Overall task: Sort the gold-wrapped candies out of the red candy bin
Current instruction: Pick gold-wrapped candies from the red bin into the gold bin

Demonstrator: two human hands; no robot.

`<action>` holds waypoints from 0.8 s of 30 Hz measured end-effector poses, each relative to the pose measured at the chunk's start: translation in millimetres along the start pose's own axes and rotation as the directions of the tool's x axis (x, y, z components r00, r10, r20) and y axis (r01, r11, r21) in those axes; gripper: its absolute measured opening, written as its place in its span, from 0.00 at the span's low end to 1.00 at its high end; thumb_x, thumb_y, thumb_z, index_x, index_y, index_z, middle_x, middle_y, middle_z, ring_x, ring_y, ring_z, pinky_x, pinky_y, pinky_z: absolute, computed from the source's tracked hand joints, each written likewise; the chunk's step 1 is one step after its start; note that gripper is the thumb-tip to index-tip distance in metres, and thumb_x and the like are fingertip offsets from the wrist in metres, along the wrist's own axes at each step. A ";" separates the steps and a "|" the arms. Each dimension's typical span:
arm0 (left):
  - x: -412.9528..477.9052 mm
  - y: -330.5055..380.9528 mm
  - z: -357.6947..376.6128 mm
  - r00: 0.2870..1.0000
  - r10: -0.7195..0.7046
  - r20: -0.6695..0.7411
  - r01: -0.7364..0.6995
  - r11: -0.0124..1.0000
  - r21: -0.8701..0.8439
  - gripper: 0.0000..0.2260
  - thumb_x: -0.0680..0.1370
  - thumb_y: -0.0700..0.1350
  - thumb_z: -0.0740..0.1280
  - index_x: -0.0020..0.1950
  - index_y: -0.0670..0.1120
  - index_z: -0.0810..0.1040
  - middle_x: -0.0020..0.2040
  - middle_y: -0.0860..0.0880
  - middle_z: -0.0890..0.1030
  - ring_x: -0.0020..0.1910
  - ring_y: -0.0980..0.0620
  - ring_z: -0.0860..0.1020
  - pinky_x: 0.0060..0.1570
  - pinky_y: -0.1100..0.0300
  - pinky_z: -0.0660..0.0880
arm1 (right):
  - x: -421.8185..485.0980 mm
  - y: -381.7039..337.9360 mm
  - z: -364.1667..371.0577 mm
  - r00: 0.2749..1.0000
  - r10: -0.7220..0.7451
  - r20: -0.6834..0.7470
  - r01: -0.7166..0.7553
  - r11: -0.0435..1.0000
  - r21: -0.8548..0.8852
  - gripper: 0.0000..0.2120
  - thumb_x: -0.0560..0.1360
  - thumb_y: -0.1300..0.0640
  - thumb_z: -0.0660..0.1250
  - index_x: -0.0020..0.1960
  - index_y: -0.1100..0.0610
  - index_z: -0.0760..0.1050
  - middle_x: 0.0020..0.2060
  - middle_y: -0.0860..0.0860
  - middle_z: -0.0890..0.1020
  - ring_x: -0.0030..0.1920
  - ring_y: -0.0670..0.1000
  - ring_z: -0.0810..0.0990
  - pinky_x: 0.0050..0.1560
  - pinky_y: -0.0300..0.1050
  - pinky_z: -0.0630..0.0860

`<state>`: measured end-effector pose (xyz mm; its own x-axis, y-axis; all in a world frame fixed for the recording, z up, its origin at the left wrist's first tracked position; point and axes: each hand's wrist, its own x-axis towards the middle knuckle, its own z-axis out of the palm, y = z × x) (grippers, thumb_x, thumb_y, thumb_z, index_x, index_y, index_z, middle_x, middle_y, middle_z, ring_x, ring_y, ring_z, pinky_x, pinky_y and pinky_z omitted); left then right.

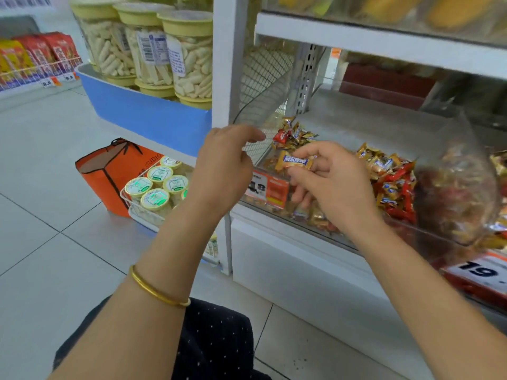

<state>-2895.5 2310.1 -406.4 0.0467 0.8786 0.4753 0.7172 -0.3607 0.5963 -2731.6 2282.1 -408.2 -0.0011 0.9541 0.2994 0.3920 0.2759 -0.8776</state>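
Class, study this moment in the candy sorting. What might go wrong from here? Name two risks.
1. The right hand only pinches the gold-wrapped candy with its fingertips over the bin, so it may slip back in.
2. Gold and red wrappers lie tangled in the mixed pile, so some gold ones may be overlooked.

Pinches a gold-wrapped candy point(295, 160) between thumb and fingers of the right hand point(334, 182), just above the front wall of the clear candy bin point(263, 208). Holds the left hand point(225, 165) up just beside it, fingers loosely curled and empty, a gold bangle point(159, 292) on the wrist. Shows red and gold candies point(395, 185) heaped together in the bin, and an orange bag point(107, 174) on the floor at left.
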 end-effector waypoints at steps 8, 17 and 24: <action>22.3 21.7 44.1 0.992 0.057 0.111 -0.062 0.997 0.043 0.19 0.71 0.42 0.56 0.58 0.50 0.78 0.56 0.51 0.80 0.58 0.45 0.73 0.58 0.46 0.70 | 50.7 59.0 -78.6 0.975 0.220 0.033 -0.152 0.768 -0.622 0.14 0.75 0.56 0.68 0.60 0.51 0.77 0.42 0.54 0.81 0.35 0.50 0.79 0.41 0.44 0.76; 20.8 18.3 47.2 0.991 0.014 0.132 -0.024 0.997 0.079 0.20 0.70 0.45 0.56 0.58 0.50 0.79 0.56 0.50 0.80 0.58 0.45 0.72 0.59 0.46 0.68 | 88.1 44.2 -40.6 0.890 0.208 0.406 0.156 0.698 -0.699 0.16 0.72 0.55 0.72 0.58 0.52 0.76 0.45 0.47 0.74 0.45 0.49 0.74 0.43 0.43 0.69; 18.8 20.9 46.9 0.990 0.032 0.136 -0.044 0.995 0.088 0.19 0.71 0.45 0.56 0.58 0.50 0.79 0.55 0.49 0.80 0.58 0.44 0.71 0.58 0.46 0.68 | 88.6 55.3 -34.9 0.909 0.172 0.378 0.122 0.760 -0.639 0.09 0.69 0.57 0.75 0.40 0.53 0.74 0.37 0.45 0.75 0.42 0.49 0.77 0.43 0.45 0.75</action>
<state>-2847.0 2333.8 -415.4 0.1635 0.9012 0.4014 0.7729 -0.3699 0.5156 -2677.9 2377.8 -417.2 -0.2816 0.9593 -0.0206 0.8852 0.2514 -0.3914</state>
